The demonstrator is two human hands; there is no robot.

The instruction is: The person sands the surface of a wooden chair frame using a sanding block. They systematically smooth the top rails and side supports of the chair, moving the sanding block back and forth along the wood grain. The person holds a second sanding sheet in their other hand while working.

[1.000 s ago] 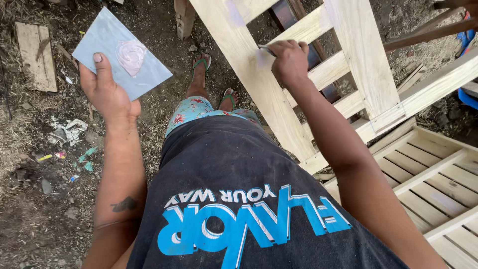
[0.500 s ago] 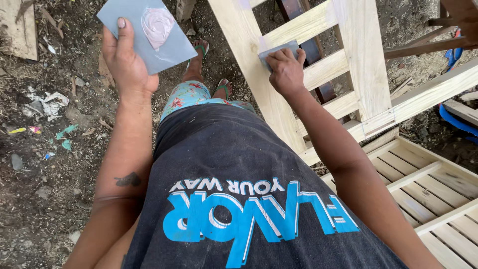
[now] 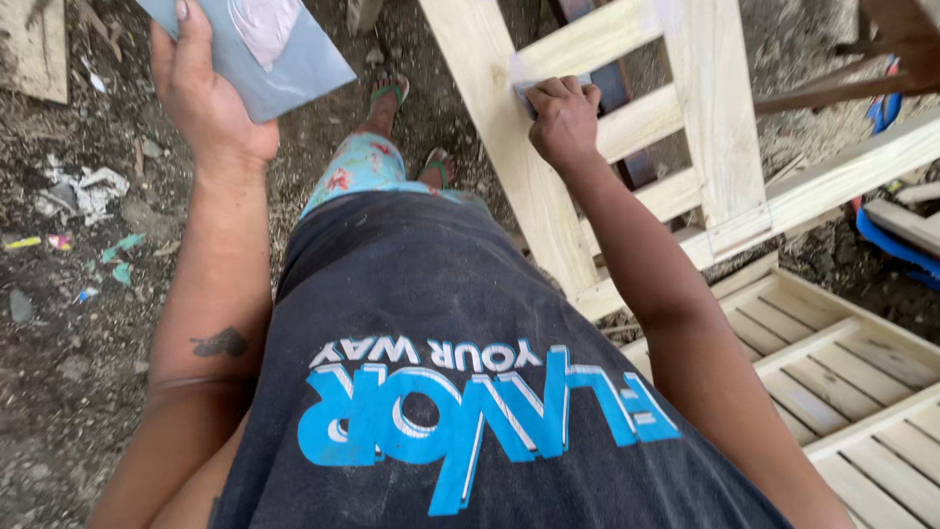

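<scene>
My left hand point(image 3: 206, 98) holds up a grey-blue sheet of sandpaper point(image 3: 284, 54) with a pale worn patch, raised at the upper left over the dirt ground. My right hand point(image 3: 563, 118) is closed on a small grey piece of sandpaper point(image 3: 521, 90), pressed against a slanting rail of a pale wooden slatted frame point(image 3: 705, 118). The frame leans upright in front of me, its slats running to the right. The small piece is mostly hidden under my fingers.
A second slatted wooden panel point(image 3: 832, 382) lies flat at the lower right. Dirt ground point(image 3: 69, 323) with paper scraps and litter point(image 3: 83, 191) is on the left. A wooden board point(image 3: 34, 49) lies at the top left. Something blue point(image 3: 896, 245) sits at the right edge.
My left hand with the sheet has risen toward the upper edge of view. My right hand has stayed pressed on the frame's rail, shifting slightly along it.
</scene>
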